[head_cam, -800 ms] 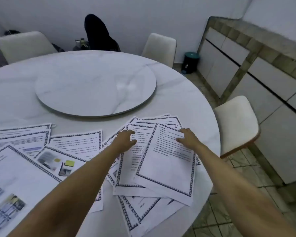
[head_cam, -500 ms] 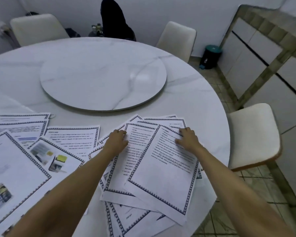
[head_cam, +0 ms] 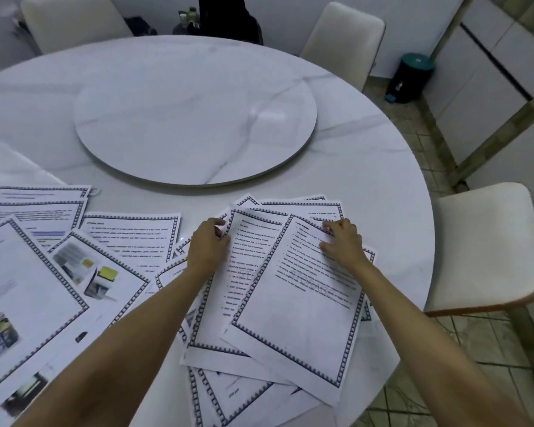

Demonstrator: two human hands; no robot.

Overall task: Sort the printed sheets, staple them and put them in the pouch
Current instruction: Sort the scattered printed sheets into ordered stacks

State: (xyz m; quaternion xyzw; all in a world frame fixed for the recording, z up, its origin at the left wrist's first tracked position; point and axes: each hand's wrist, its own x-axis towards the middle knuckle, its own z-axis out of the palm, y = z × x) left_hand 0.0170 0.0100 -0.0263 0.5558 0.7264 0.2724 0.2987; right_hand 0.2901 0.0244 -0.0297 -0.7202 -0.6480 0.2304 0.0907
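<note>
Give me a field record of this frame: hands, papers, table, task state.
left hand: fingers curled at the left edge of the second sheet; pinch unconfirmed
right hand: fingertips press on the top sheet
fanned pile: overlapping bordered sheets, under both hands
picture sheets: spread at the left
table: round, marble-look, with turntable at centre
stapler, pouch: not in view
task state: sorting, nothing stapled

Printed sheets — white, dark patterned borders, loose fanned pile; others spread flat at left.
</note>
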